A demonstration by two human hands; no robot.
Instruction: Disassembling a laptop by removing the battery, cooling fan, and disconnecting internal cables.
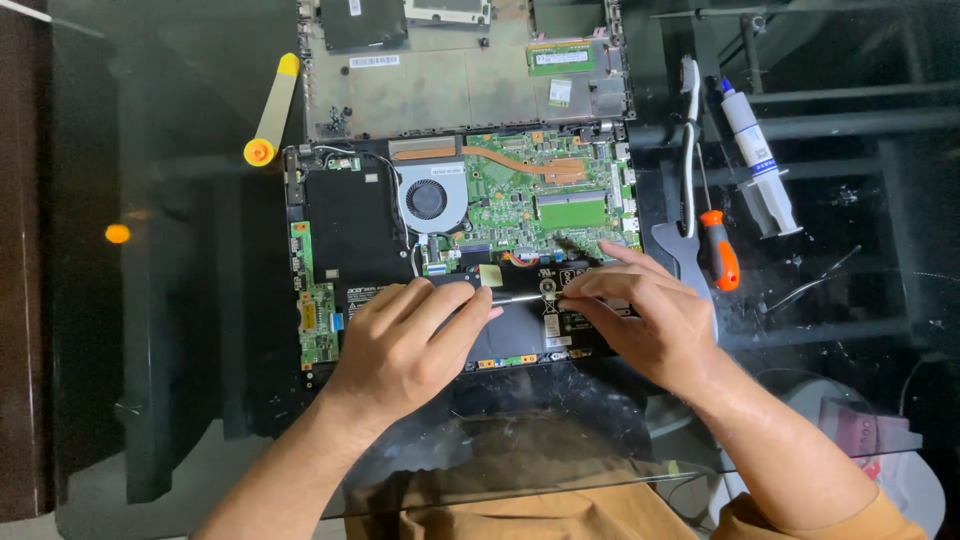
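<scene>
**Opened laptop on glass table, both hands at the battery**

Far left: brown edge beside the dark glass table (pixel 150 330), an orange glint of light on the glass. Next, a yellow plastic pry tool (pixel 272 108) lying tilted, round end nearest the laptop's corner.

Centre: opened laptop (pixel 460 250) flat on the glass, innards up. Removed bottom cover (pixel 460 70) lying just beyond it, touching its far edge. Inside, left to right: narrow green side board (pixel 316 315), black plate, round cooling fan (pixel 430 197) with copper heat pipe running right, green mainboard (pixel 545 195). Along the near edge, black battery (pixel 530 320), partly covered by both hands.

Left hand (pixel 405 345) resting on the battery's left half, fingers curled, pinching the handle of a slim silver screwdriver (pixel 515 296) held nearly level, tip pointing right. Right hand (pixel 645 310) on the battery's right half, fingers bent and pressed together, fingertips meeting the screwdriver's tip near a round part at the battery's middle; whether anything pinched there, impossible to tell.

Right of the laptop: grey-and-white tool (pixel 685 200), then orange-handled screwdriver (pixel 718 260) just beside it, then white syringe (pixel 760 165) with blue cap, lying apart. Thin metal tweezers (pixel 810 285) further right. Near bottom edge, ochre sleeves and clothing.
</scene>
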